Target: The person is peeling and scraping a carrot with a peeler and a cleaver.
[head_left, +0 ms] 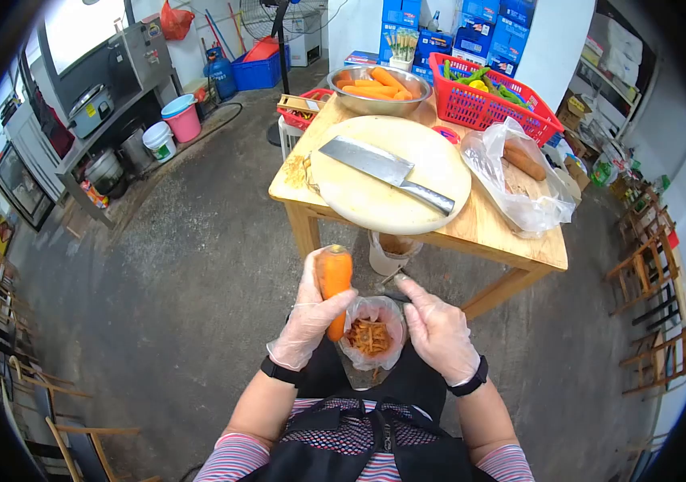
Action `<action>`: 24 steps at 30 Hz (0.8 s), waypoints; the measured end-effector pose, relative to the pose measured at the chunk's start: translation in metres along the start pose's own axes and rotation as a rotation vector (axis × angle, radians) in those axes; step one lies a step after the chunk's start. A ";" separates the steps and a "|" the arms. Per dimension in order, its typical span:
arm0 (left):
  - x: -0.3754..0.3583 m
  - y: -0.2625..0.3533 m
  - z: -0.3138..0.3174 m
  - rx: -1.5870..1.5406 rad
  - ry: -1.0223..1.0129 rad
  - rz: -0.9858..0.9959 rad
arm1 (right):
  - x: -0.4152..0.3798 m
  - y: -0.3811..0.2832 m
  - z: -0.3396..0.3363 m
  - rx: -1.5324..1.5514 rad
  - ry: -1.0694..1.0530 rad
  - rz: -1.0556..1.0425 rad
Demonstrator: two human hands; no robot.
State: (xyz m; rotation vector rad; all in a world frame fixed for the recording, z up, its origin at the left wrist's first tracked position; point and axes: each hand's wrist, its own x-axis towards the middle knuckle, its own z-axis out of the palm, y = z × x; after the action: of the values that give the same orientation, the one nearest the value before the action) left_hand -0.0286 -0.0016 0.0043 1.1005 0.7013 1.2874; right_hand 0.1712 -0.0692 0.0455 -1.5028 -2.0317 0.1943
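In clear plastic gloves, my left hand is closed around a carrot whose orange flesh mostly shows, its thick end up. My right hand grips a peeler by its dark handle, apart from the carrot. Between my knees, below both hands, a lined bin holds orange peelings. Ahead on the wooden table, a cleaver lies across a round cutting board. A steel bowl of peeled carrots stands behind the board.
A red basket of green peppers stands at the table's back right. In front of it, a clear plastic bag holds an unpeeled carrot. A white bucket sits under the table's front edge. Wooden chairs line the right side.
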 end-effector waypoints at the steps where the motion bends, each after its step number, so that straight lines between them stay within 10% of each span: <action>1: 0.000 0.007 -0.001 0.020 -0.057 -0.020 | 0.003 0.002 -0.002 -0.004 0.000 -0.007; 24: -0.004 0.011 0.009 -0.157 -0.072 -0.151 | 0.006 -0.003 0.009 0.225 0.133 -0.006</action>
State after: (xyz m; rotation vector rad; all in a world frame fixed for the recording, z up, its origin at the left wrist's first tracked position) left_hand -0.0259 -0.0080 0.0174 0.9430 0.6073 1.1483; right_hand 0.1626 -0.0627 0.0425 -1.3345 -1.8427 0.3021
